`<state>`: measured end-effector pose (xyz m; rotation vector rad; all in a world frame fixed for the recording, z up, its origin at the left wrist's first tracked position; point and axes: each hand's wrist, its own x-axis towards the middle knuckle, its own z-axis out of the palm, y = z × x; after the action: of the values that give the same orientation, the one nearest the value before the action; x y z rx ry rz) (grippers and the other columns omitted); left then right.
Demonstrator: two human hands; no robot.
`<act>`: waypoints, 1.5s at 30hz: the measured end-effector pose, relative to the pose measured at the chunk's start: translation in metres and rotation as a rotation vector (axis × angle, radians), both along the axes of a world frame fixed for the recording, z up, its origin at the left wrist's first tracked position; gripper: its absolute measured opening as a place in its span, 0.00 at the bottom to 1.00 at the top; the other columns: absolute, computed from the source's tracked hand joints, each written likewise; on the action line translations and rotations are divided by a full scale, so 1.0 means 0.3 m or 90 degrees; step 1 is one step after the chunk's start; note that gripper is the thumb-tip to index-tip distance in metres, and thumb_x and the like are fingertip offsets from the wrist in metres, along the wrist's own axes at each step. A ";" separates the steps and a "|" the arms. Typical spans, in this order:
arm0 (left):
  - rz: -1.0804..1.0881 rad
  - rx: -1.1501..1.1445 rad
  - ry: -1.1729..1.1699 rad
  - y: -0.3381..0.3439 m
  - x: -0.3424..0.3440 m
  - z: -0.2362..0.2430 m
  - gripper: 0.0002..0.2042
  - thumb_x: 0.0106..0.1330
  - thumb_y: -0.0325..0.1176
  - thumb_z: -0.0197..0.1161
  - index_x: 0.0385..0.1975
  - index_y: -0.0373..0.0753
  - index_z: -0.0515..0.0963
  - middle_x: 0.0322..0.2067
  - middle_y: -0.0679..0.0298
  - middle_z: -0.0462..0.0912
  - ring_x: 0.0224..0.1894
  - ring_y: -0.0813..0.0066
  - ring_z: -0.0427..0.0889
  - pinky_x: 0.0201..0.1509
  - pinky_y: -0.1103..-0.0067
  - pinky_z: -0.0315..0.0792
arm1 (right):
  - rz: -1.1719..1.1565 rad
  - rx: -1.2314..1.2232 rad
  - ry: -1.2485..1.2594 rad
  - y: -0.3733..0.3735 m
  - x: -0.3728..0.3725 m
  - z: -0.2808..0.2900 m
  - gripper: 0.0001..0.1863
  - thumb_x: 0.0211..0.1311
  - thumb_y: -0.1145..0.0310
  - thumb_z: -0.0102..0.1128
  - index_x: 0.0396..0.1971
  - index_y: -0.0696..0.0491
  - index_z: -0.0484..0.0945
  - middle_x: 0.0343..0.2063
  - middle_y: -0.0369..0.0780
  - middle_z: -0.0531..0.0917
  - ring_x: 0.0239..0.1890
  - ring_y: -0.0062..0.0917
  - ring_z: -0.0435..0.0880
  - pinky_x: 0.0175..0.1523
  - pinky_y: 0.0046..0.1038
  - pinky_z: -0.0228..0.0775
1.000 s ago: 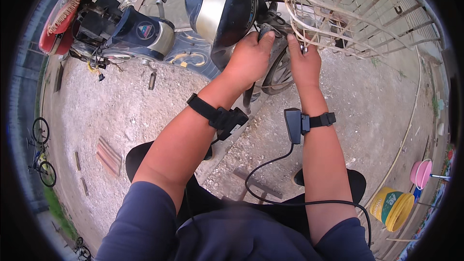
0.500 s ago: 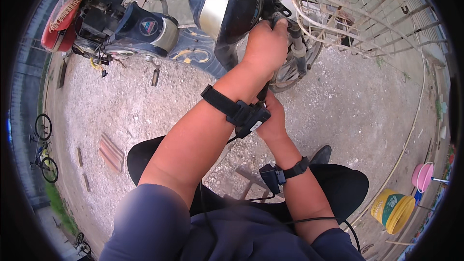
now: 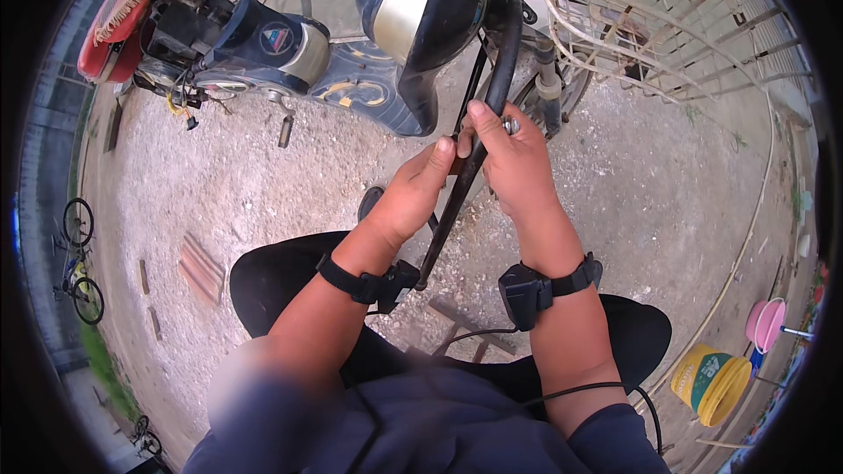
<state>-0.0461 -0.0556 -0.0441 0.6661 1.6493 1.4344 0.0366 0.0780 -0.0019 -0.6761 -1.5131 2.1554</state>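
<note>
A long black bent metal tube (image 3: 500,70), which looks like a handlebar, runs from the front of a blue and silver electric scooter (image 3: 404,17) down between my forearms. My right hand (image 3: 524,167) is closed round the middle of the tube, thumb lying along its top. A small shiny metal bolt-like piece (image 3: 510,125) shows beside its fingers. My left hand (image 3: 413,189) is closed just left of the tube, thumb pointing up, at a small brown bracket-like piece (image 3: 457,164). Its fingertips are mostly hidden. The tube's lower end hangs free near my left wrist.
A rusty wire basket (image 3: 632,26) stands at the far right by the front wheel. The scooter's red seat (image 3: 110,35) is tipped up at far left. Bricks (image 3: 201,270) lie on gravel. Yellow (image 3: 707,382) and pink buckets (image 3: 766,323) stand at lower right.
My left hand has come down from the tube's upper part to the left side of its middle. My right hand has moved up along the tube. The tube now shows more fully.
</note>
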 end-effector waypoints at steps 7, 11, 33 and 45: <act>-0.202 -0.114 0.085 -0.099 0.081 -0.006 0.27 0.74 0.56 0.54 0.51 0.34 0.77 0.43 0.61 0.83 0.46 0.72 0.79 0.53 0.75 0.72 | 0.005 -0.119 -0.007 0.109 0.016 0.005 0.17 0.70 0.53 0.61 0.32 0.54 0.77 0.20 0.38 0.80 0.11 0.13 0.65 0.14 0.16 0.48; -0.157 -0.108 0.292 -0.090 0.102 -0.010 0.19 0.68 0.48 0.63 0.36 0.34 0.75 0.23 0.50 0.79 0.30 0.49 0.81 0.35 0.64 0.73 | 0.033 -0.115 0.000 0.139 -0.002 -0.012 0.19 0.71 0.51 0.59 0.33 0.54 0.79 0.21 0.40 0.81 0.07 0.11 0.60 0.12 0.16 0.50; 0.069 -0.116 0.526 0.079 0.281 0.071 0.16 0.68 0.41 0.62 0.30 0.33 0.71 0.21 0.44 0.79 0.24 0.41 0.80 0.28 0.56 0.73 | -0.125 0.053 -0.024 0.225 -0.031 -0.015 0.20 0.64 0.55 0.68 0.45 0.55 0.80 0.23 0.33 0.83 0.17 0.14 0.74 0.21 0.19 0.62; 0.078 -0.150 0.498 0.122 0.310 0.132 0.16 0.68 0.42 0.60 0.31 0.32 0.71 0.21 0.44 0.80 0.24 0.41 0.80 0.29 0.55 0.74 | -0.113 0.167 0.018 0.215 -0.002 -0.016 0.11 0.58 0.70 0.65 0.41 0.56 0.80 0.20 0.34 0.79 0.23 0.15 0.75 0.30 0.20 0.64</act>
<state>0.0469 -0.0190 -0.0044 1.0867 2.4453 1.0827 0.0362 0.1424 -0.0068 -0.6577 -1.6184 1.7898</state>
